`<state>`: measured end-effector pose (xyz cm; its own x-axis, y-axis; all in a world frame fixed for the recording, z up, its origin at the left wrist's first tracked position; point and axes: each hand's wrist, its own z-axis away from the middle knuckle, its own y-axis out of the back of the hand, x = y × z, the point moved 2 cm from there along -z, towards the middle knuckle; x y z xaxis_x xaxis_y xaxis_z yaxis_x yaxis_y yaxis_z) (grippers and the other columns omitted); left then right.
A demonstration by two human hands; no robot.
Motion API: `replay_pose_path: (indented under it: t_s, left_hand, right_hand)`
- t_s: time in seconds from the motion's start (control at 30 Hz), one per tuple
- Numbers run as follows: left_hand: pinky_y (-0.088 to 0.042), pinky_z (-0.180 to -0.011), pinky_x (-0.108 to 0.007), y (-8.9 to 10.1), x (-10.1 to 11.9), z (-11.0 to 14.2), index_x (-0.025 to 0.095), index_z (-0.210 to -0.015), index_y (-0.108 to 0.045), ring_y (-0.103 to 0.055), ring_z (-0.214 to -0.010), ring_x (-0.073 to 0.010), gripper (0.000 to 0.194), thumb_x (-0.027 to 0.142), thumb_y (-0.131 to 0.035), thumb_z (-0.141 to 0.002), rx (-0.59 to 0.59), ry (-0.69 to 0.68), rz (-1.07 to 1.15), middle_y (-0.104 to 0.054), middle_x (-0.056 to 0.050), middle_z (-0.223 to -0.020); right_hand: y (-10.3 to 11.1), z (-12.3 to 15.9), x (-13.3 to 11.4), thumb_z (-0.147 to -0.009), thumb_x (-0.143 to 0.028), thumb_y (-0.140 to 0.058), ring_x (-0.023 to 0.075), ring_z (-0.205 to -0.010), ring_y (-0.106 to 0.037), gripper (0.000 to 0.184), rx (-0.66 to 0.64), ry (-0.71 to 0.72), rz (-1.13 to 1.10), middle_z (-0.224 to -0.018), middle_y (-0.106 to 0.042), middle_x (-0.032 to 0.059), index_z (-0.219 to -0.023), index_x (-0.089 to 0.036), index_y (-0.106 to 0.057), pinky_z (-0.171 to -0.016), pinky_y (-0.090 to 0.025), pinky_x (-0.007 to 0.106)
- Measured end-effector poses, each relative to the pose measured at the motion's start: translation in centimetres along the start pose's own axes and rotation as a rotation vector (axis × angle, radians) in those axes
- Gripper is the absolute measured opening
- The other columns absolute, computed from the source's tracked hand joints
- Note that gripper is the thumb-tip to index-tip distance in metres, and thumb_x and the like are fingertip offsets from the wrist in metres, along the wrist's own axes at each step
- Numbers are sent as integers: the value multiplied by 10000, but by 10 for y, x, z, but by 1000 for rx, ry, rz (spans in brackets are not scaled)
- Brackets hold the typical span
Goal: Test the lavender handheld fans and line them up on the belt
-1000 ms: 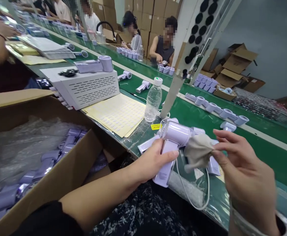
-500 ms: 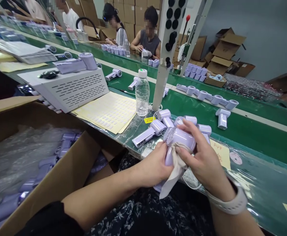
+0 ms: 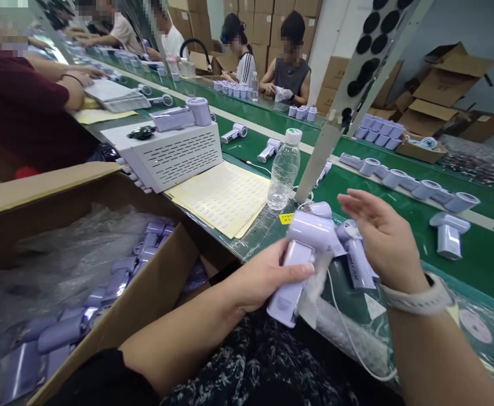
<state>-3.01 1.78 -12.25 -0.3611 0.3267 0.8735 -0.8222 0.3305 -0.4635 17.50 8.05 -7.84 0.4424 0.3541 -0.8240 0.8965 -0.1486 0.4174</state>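
My left hand (image 3: 268, 276) is wrapped round the handle of a lilac hand-held fan (image 3: 312, 231) shaped like a small hair dryer, its barrel head up and its handle slanting down towards me. A white cloth (image 3: 316, 287) hangs behind the handle, partly hidden by it. Apart from the fan, my right hand (image 3: 384, 239) is raised to the right with its fingers stretched out, holding nothing. Just below its fingers, another lilac fan (image 3: 357, 262) with dark lettering lies on the bench. One more fan head (image 3: 321, 209) shows behind the held one.
A clear bottle (image 3: 283, 172) stands by a slanted metal post (image 3: 325, 152). Left of it are label sheets (image 3: 225, 194) and a vented metal box (image 3: 175, 155). A carton (image 3: 162, 276) of fans sits at lower left. More fans lie on the green conveyor (image 3: 411, 217); co-workers sit beyond.
My right hand has let go of the fan and cloth and moved up to the right. The fan has turned in my left hand so its handle faces me. The view has swung left.
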Motion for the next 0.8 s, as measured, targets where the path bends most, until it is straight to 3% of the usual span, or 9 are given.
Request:
replay_pose_path:
  t_s: [0.1,0.23,0.3,0.4,0.5,0.57,0.63,0.73,0.8]
  left_hand:
    - [-506,-860,-315,15,11,-13,188,-1301,-622,-656,-1061,-257,742,596,-843,-722,116,-180,-151,-708,-110,-1226]
    - [-565,-797,-343,42,29,-33,171,-1163,-674,-711,-982,-287,814,747,-825,-607,285,-386,-215,-762,-109,-1072]
    - [-595,-769,-358,49,33,-40,179,-1082,-694,-737,-899,-275,774,738,-851,-572,242,-413,-131,-775,-81,-989]
    - [-612,-807,-401,39,22,-40,200,-1014,-727,-750,-920,-283,661,705,-852,-606,-17,-346,-12,-776,-64,-997]
    - [-618,-773,-419,14,-22,-35,204,-958,-755,-756,-878,-298,529,654,-820,-688,-241,-76,-17,-779,-83,-910]
    - [-608,-695,-365,2,-54,-34,198,-930,-760,-748,-815,-282,435,559,-851,-704,-210,-2,-80,-774,-85,-841]
    - [-572,-600,-312,-3,-73,-38,187,-905,-751,-726,-739,-259,459,551,-884,-659,-84,-41,-117,-762,-81,-795]
    - [-561,-568,-308,-11,-67,-54,179,-867,-723,-718,-703,-259,562,617,-910,-570,65,-154,-104,-741,-69,-743]
    - [-605,-662,-354,-28,-47,-67,194,-836,-705,-744,-816,-295,592,668,-901,-540,87,-250,-70,-745,-66,-776]
  right_hand:
    - [23,1,8,-878,-164,-525,311,-1148,-699,394,175,50,423,-1247,-747,116,-1222,-206,-712,-1005,-541,529]
    - [72,46,38,-884,-241,-533,272,-774,-707,240,216,-37,793,-826,-768,95,-939,-191,-762,-727,-556,417]
    - [79,72,57,-865,-225,-538,297,-809,-680,223,173,-38,944,-849,-744,132,-827,-181,-753,-747,-540,446]
    - [65,96,81,-844,-208,-609,417,-1112,-600,159,156,-49,1044,-1166,-692,222,-756,-167,-735,-918,-481,594]
    - [49,101,90,-865,-122,-604,472,-1344,-457,127,126,-70,1006,-1373,-600,249,-781,-147,-696,-1092,-313,719]
    - [51,103,87,-879,-60,-554,449,-1426,-401,164,96,-83,918,-1404,-586,245,-801,-151,-666,-1161,-245,708]
    - [62,112,80,-915,-78,-522,416,-1409,-446,165,95,-111,807,-1368,-612,235,-841,-170,-639,-1152,-322,657]
    - [79,136,60,-1027,-223,-453,281,-993,-703,141,54,-179,554,-1049,-730,142,-972,-207,-583,-859,-586,449]
    - [82,150,46,-1068,-308,-410,187,-675,-670,164,-26,-267,223,-822,-704,35,-1097,-227,-550,-622,-572,313]
